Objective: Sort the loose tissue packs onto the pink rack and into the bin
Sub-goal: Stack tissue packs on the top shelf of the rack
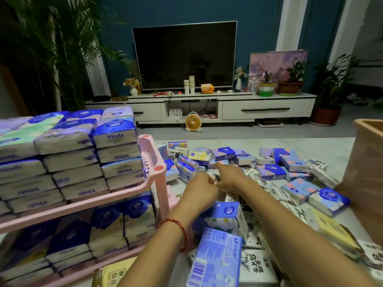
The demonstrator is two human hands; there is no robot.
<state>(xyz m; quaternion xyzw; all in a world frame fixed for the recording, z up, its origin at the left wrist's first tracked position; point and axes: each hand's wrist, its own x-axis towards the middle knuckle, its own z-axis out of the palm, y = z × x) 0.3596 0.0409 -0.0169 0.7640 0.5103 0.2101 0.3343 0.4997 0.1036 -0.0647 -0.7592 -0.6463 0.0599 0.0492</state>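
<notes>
Several loose tissue packs (270,171), blue, white and yellow, lie scattered over the floor mat. The pink rack (158,184) stands at the left, both shelves stacked with Vinda packs (115,136). A tan bin (367,172) stands at the right edge. My left hand (202,188) and my right hand (229,177) meet over the pile beside the rack. The left hand's fingers curl on a small white pack with black print (216,179). The right hand lies palm down with its index finger stretched forward; its grip is hidden. Two blue packs (217,259) lie under my forearms.
A white TV stand (265,108) with a dark TV (184,54) runs along the far blue wall. A small yellow fan (191,122) sits on the floor before it. Tall plants stand at the left (47,48) and a potted plant at the right (326,113).
</notes>
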